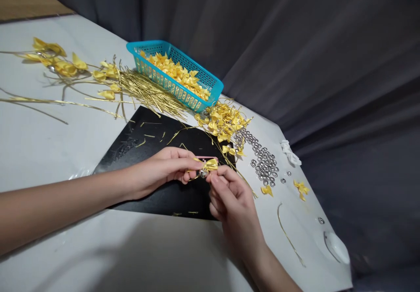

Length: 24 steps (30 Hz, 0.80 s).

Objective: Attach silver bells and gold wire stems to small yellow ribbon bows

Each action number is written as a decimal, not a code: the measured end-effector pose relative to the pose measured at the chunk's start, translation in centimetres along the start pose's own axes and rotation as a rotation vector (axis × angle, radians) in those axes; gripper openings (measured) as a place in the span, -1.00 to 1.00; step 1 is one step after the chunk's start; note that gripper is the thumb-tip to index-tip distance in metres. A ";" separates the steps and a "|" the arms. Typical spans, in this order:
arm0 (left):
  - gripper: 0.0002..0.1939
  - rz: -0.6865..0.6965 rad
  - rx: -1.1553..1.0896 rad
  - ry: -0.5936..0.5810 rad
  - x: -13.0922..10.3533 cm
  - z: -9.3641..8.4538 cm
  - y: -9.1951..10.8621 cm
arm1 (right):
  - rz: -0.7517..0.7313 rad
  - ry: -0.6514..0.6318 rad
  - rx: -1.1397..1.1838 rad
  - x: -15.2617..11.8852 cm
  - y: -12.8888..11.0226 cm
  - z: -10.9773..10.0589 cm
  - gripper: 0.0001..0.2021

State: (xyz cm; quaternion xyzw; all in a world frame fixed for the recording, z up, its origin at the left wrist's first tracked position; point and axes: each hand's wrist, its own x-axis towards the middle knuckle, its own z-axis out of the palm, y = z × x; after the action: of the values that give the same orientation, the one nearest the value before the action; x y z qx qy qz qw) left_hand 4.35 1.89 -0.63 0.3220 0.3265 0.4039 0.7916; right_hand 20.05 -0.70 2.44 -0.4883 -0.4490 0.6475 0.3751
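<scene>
A small yellow ribbon bow [211, 164] with a round silver bell [204, 173] is held above the black mat. My left hand [164, 169] pinches the bow's left side between thumb and fingers. From the right, my right hand [231, 193] is closed in a pinch at the bow's right edge, beside the bell. Gold wire shows by the bow, but its ends are partly hidden by my fingers. Just behind the bow lies a thin pink object [207, 157], partly covered.
Under my hands lies a black mat [157, 130] with wire scraps. Behind it stand a turquoise basket [183, 92] of yellow bows and a bundle of gold wire ties [151, 92]. Finished-looking yellow bows [225, 119] and loose silver bells [265, 163] lie to the right.
</scene>
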 end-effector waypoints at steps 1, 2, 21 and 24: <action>-0.84 -0.003 -0.010 -0.006 0.0 0.0 0.0 | -0.044 0.035 -0.063 0.0 0.1 0.1 -0.83; -0.84 -0.009 -0.018 -0.011 0.0 -0.1 0.0 | -0.091 0.066 -0.124 0.0 0.2 0.2 -0.84; -0.86 -0.056 -0.029 -0.069 0.0 -0.3 -0.2 | -0.316 0.146 -0.487 -0.8 0.2 0.7 -0.85; -0.86 -0.054 -0.021 -0.065 0.0 -0.3 -0.1 | -0.325 0.171 -0.550 -0.9 0.2 0.7 -0.85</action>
State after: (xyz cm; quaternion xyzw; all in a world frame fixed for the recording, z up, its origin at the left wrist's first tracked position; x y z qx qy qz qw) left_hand 4.21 1.91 -0.91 0.3175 0.3049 0.3751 0.8158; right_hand 19.55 -1.73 2.63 -0.5459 -0.6460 0.3901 0.3639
